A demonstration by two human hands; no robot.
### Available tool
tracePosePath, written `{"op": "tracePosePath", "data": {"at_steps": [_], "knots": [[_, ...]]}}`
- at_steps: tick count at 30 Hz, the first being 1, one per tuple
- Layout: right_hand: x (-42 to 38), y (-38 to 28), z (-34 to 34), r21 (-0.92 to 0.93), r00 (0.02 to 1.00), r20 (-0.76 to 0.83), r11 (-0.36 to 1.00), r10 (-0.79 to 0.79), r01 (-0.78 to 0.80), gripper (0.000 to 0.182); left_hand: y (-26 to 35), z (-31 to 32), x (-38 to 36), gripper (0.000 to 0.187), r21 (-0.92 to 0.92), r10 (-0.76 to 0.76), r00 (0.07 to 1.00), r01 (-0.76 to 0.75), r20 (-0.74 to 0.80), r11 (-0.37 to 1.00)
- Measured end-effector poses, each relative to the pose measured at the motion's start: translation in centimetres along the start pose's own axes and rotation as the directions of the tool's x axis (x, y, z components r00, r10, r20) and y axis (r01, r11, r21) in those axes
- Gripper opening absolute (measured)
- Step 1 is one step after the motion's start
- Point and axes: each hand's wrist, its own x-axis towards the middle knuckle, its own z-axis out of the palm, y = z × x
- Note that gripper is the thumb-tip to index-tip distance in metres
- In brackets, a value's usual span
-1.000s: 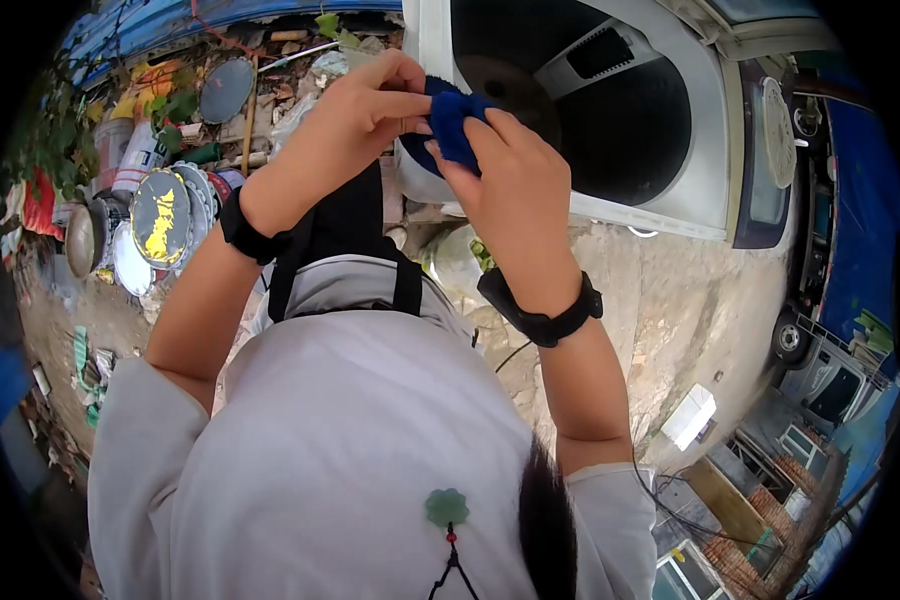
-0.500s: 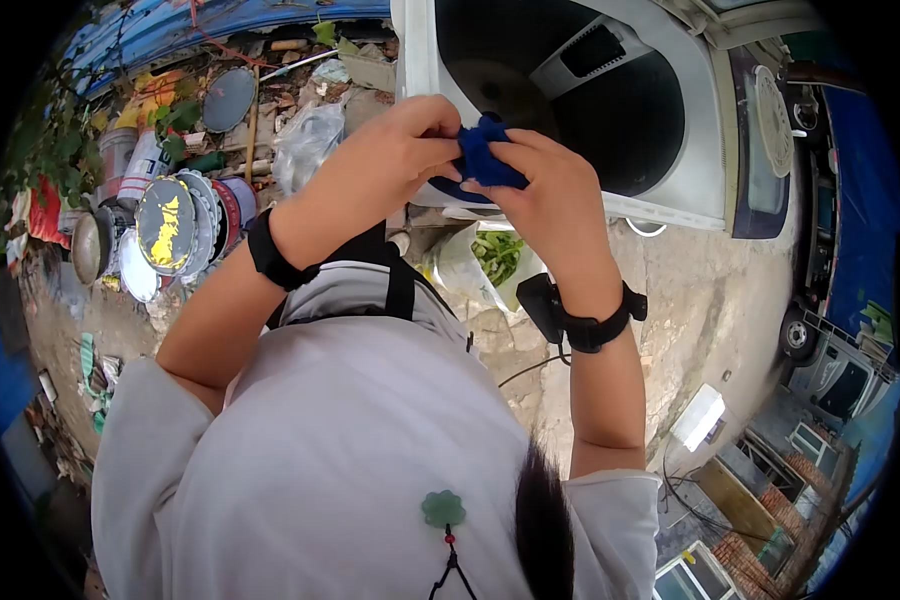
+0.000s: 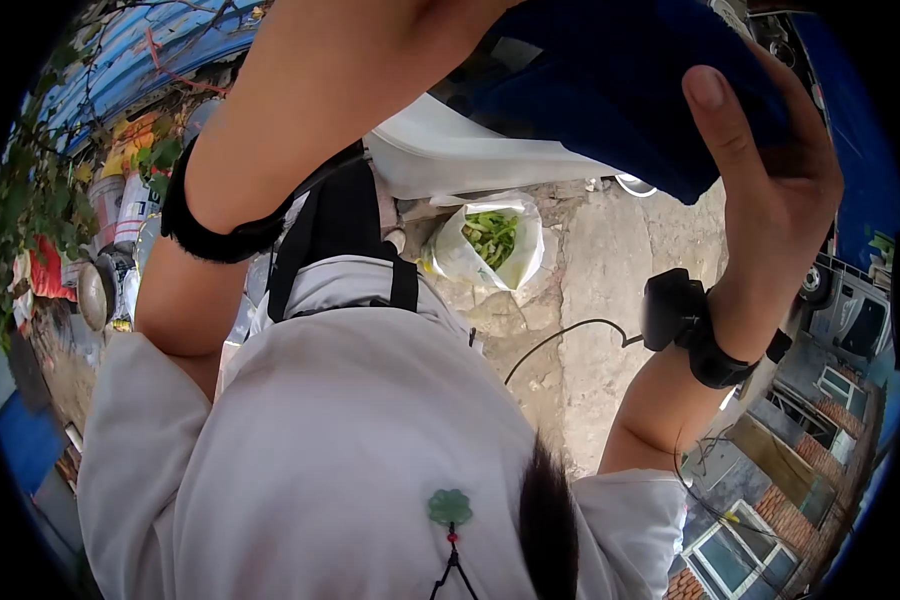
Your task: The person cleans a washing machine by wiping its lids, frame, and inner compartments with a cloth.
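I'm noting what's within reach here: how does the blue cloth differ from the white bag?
The blue cloth is in the right hand, while the white bag sits on the ground with no hand on it. The blue cloth runs past the picture's top edge; the white bag looks much smaller in view. The white bag is open on greens, while the blue cloth shows nothing inside. Both look pliable.

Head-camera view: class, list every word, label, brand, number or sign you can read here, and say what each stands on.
No text can be read with certainty.
White bucket at the left: coloured printed marks, too small and blurred to read.
Truck at the right: too small to make out any lettering.
Blue cloth, white bag and pale shirt: no lettering visible.
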Motion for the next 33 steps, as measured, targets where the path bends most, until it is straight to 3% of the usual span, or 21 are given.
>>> {"op": "tracePosePath", "data": {"at_steps": [1, 4, 6, 8, 10, 12, 14, 17, 20, 22, 23, 25, 27, 29, 31, 33], "knots": [[-0.1, -0.5, -1.1, 0.079, 0.999, -0.030, 0.996, -0.029, 0.032, 0.044, 0.4, -0.1, 0.3, 0.008, -0.024, 0.009, 1.000, -0.009, 0.002, 1.000], [-1.4, 0.0, -2.3, 0.052, 0.989, -0.142, 0.998, 0.033, -0.026, 0.040, 0.5, 0.0, -1.1, 0.015, 0.153, 0.102, 0.994, -0.095, -0.034, 0.984], [-2.4, -0.3, -0.3, 0.132, 0.957, -0.190, 0.971, 0.220, -0.197, 0.036, 0.0, -0.7, -2.9, 0.013, 0.261, 0.001, 0.997, -0.021, 0.078, 0.965], [-3.0, 1.3, 3.0, 0.265, 0.946, -0.132, 0.930, 0.297, -0.255, 0.029, -2.0, -1.3, -5.6, 0.010, 0.241, -0.145, 0.986, 0.120, 0.087, 0.963], [-3.9, 2.1, 6.7, 0.176, 0.944, 0.072, 0.928, 0.321, -0.329, 0.034, -3.8, -2.0, -8.8, 0.010, 0.276, -0.279, 0.954, 0.240, 0.112, 0.931], [-5.5, 4.0, 13.3, -0.014, 0.993, 0.024, 0.994, -0.112, 0.112, 0.039, -5.0, -1.9, -11.1, 0.011, 0.392, -0.261, 0.963, 0.216, 0.066, 0.894], [-6.8, 2.5, 18.2, -0.186, 0.954, 0.234, 0.954, -0.188, 0.234, 0.045, -5.9, -2.3, -11.7, 0.011, 0.451, -0.276, 0.961, 0.251, -0.012, 0.856], [-6.0, -1.3, 21.9, -0.155, 0.950, 0.174, 0.946, -0.259, 0.286, 0.044, -7.2, -2.0, -11.2, 0.012, 0.442, -0.320, 0.931, 0.364, -0.173, 0.820], [-5.5, -0.9, 21.7, -0.078, 0.942, 0.203, 0.954, -0.269, 0.289, 0.038, -8.2, -1.5, -9.1, 0.015, 0.438, -0.190, 0.968, 0.243, -0.163, 0.865], [-6.0, 1.9, 19.8, -0.101, 0.931, 0.288, 0.960, -0.223, 0.262, 0.034, -7.3, 0.5, -8.3, 0.018, 0.449, -0.196, 0.981, 0.175, 0.001, 0.876], [-6.7, 3.9, 18.9, -0.136, 0.925, 0.156, 0.920, -0.345, 0.366, 0.029, -6.8, 1.5, -8.3, 0.023, 0.513, -0.163, 0.979, 0.078, 0.122, 0.855], [-6.9, 7.7, 15.9, -0.183, 0.874, 0.131, 0.855, -0.468, 0.485, 0.027, -6.7, 3.9, -9.4, 0.028, 0.555, -0.099, 0.939, -0.107, 0.329, 0.825], [-5.8, 11.9, 13.2, -0.275, 0.850, 0.200, 0.805, -0.487, 0.525, 0.028, -5.7, 6.1, -9.4, 0.041, 0.520, -0.090, 0.915, -0.141, 0.393, 0.843], [-4.6, 15.4, 11.6, -0.275, 0.845, 0.150, 0.799, -0.514, 0.535, 0.017, -4.8, 8.3, -9.1, 0.049, 0.562, -0.103, 0.883, -0.198, 0.458, 0.803], [-5.0, 15.4, 12.5, -0.281, 0.891, 0.074, 0.847, -0.449, 0.451, 0.013, -4.8, 9.0, -8.9, 0.051, 0.652, -0.126, 0.848, -0.292, 0.515, 0.700], [-5.7, 14.2, 14.1, -0.276, 0.924, -0.060, 0.896, -0.377, 0.348, 0.011, -5.7, 7.9, -9.1, 0.051, 0.584, -0.098, 0.872, -0.234, 0.480, 0.777]]}}
